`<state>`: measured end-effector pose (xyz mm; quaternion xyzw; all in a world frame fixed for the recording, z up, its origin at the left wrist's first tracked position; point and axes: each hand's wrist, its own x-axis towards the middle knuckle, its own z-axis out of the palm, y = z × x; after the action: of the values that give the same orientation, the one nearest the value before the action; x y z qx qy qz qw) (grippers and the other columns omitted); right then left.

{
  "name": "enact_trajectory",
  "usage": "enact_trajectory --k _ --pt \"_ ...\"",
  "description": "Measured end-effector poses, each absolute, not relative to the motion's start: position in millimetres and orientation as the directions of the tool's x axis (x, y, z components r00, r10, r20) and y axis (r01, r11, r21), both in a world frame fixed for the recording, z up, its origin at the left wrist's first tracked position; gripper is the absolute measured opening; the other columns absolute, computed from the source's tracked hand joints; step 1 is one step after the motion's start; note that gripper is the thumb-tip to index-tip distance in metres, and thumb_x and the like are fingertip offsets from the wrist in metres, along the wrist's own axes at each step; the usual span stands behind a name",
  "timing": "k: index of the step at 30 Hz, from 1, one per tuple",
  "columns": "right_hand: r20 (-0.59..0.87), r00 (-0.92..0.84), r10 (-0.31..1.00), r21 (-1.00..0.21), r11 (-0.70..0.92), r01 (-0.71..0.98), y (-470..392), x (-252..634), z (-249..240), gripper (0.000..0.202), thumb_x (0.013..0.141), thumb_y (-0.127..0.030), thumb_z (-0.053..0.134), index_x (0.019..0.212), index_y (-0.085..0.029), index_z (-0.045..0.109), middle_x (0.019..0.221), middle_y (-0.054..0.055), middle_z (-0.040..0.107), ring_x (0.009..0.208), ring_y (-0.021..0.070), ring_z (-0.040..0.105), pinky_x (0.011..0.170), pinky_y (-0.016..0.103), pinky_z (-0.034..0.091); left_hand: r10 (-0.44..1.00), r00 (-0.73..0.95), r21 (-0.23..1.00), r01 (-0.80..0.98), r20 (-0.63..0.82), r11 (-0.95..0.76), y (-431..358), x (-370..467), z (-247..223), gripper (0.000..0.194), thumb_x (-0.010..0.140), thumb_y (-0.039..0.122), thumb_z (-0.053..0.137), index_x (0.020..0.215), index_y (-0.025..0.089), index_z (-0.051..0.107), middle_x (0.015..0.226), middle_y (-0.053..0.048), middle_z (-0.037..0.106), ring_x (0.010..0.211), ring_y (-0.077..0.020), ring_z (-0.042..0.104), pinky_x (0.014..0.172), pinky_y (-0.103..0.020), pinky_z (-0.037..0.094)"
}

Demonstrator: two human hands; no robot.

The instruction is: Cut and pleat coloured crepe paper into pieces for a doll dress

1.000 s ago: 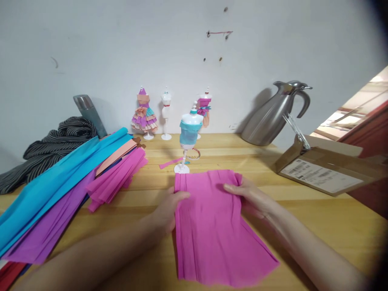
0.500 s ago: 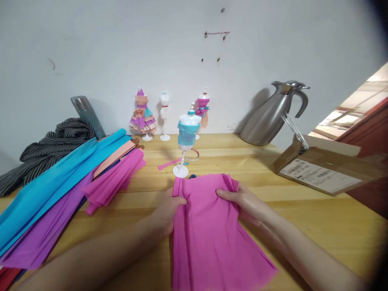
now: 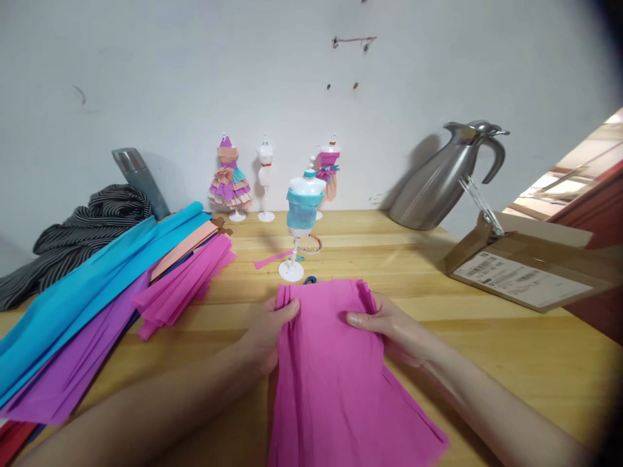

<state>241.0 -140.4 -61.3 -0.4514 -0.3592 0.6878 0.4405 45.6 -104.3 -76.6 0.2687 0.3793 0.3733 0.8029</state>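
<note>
A sheet of magenta crepe paper (image 3: 335,376) lies between my hands, folded into pleats along its left side and hanging toward the front edge of view. My left hand (image 3: 272,331) pinches its upper left edge, thumb on top. On the upper right edge, my right hand (image 3: 389,327) grips it the same way, the fingers hidden beneath. Just beyond the paper stands a small white dress form (image 3: 305,214) with a turquoise band wrapped round its torso. The blue handle of a tool (image 3: 310,280) peeks out behind the paper's top edge.
Crepe paper in blue (image 3: 111,272), purple (image 3: 97,353) and magenta (image 3: 187,285) is piled at left beside striped cloth (image 3: 92,224) and a flask (image 3: 139,178). Several dress forms, among them one in a ruffled dress (image 3: 230,178), stand by the wall. A steel jug (image 3: 438,181) and cardboard box (image 3: 525,269) are at right.
The right edge of the magenta paper is now gathered closer to my right hand, and its top looks narrower. Both hands keep their hold. The view has shifted slightly.
</note>
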Motion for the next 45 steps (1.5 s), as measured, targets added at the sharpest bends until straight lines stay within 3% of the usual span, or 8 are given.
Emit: enact_trajectory --k 8,14,22,26,32,37,41,45 --pt "-0.363 -0.174 0.915 -0.856 -0.402 -0.325 -139 230 -76 0.037 0.059 -0.026 0.084 0.091 -0.015 0.07 0.085 0.01 0.076 0.081 0.0268 0.072 0.08 0.038 0.056 0.802 0.466 0.734 -0.381 -0.373 0.562 -113 50 -71 0.046 0.068 0.042 0.076 0.102 0.013 0.066 0.096 -0.013 0.072 0.094 -0.0287 0.067 0.087 -0.042 0.051" --pt "-0.379 -0.199 0.904 -0.822 -0.427 -0.377 -141 231 -75 0.04 0.06 -0.02 0.083 0.097 -0.017 0.068 0.091 0.008 0.076 0.083 0.0245 0.072 0.082 0.038 0.055 0.82 0.405 0.779 -0.316 -0.405 0.541 -111 50 -76 0.044 0.058 0.024 0.078 0.098 0.01 0.066 0.084 -0.01 0.072 0.084 -0.0275 0.068 0.085 -0.043 0.05" --pt "-0.437 -0.131 0.89 -0.822 -0.454 -0.342 -141 224 -80 0.039 0.052 -0.015 0.081 0.088 -0.014 0.069 0.076 0.007 0.075 0.07 0.0232 0.071 0.072 0.034 0.055 0.82 0.384 0.78 -0.304 -0.425 0.547 -110 54 -81 0.025 0.065 0.023 0.069 0.087 0.01 0.068 0.075 -0.008 0.07 0.077 -0.0232 0.066 0.081 -0.039 0.049" --pt "-0.414 -0.174 0.893 -0.816 -0.449 -0.363 -145 214 -79 0.036 0.062 -0.025 0.081 0.094 -0.016 0.068 0.085 0.009 0.075 0.077 0.0236 0.071 0.077 0.036 0.054 0.828 0.375 0.78 -0.321 -0.416 0.537 -113 58 -81 0.027 0.075 0.029 0.063 0.096 0.012 0.062 0.081 -0.007 0.068 0.077 -0.0219 0.065 0.078 -0.038 0.05" --pt "-0.272 -0.283 0.92 -0.853 -0.366 -0.372 -155 200 -79 0.042 0.063 -0.036 0.083 0.098 -0.018 0.067 0.088 0.007 0.073 0.084 0.0227 0.069 0.084 0.036 0.05 0.902 0.414 0.981 0.185 -0.125 0.052 -123 55 -79 0.022 0.085 0.025 0.048 0.103 0.017 0.055 0.102 -0.01 0.064 0.097 -0.0235 0.058 0.089 -0.04 0.045" --pt "-0.308 -0.198 0.93 -0.847 -0.363 -0.389 -158 193 -79 0.031 0.058 -0.03 0.086 0.079 -0.016 0.067 0.073 0.002 0.071 0.072 0.0175 0.066 0.074 0.029 0.05 0.804 0.595 0.772 0.502 0.02 -0.39 -126 52 -74 0.059 0.082 0.015 0.04 0.14 0.012 0.032 0.112 -0.019 0.063 0.094 -0.0299 0.061 0.083 -0.045 0.045" --pt "-0.341 -0.147 0.929 -0.81 -0.369 -0.455 -160 190 -79 0.029 0.054 -0.026 0.088 0.074 -0.016 0.069 0.066 0.002 0.07 0.064 0.0152 0.065 0.068 0.027 0.05 0.765 0.644 0.612 0.599 0.017 -0.517 -123 52 -75 0.079 0.078 0.017 0.045 0.15 0.009 0.013 0.092 -0.017 0.068 0.068 -0.0281 0.062 0.063 -0.039 0.044" --pt "-0.332 -0.141 0.933 -0.808 -0.358 -0.469 -162 195 -72 0.024 0.054 -0.025 0.087 0.066 -0.015 0.069 0.063 0.002 0.069 0.06 0.0134 0.063 0.063 0.024 0.05 0.755 0.647 0.648 0.531 0.107 -0.546 -122 48 -77 0.077 0.088 0.036 0.042 0.15 0.006 0.007 0.076 -0.01 0.065 0.061 -0.0241 0.058 0.059 -0.037 0.042"
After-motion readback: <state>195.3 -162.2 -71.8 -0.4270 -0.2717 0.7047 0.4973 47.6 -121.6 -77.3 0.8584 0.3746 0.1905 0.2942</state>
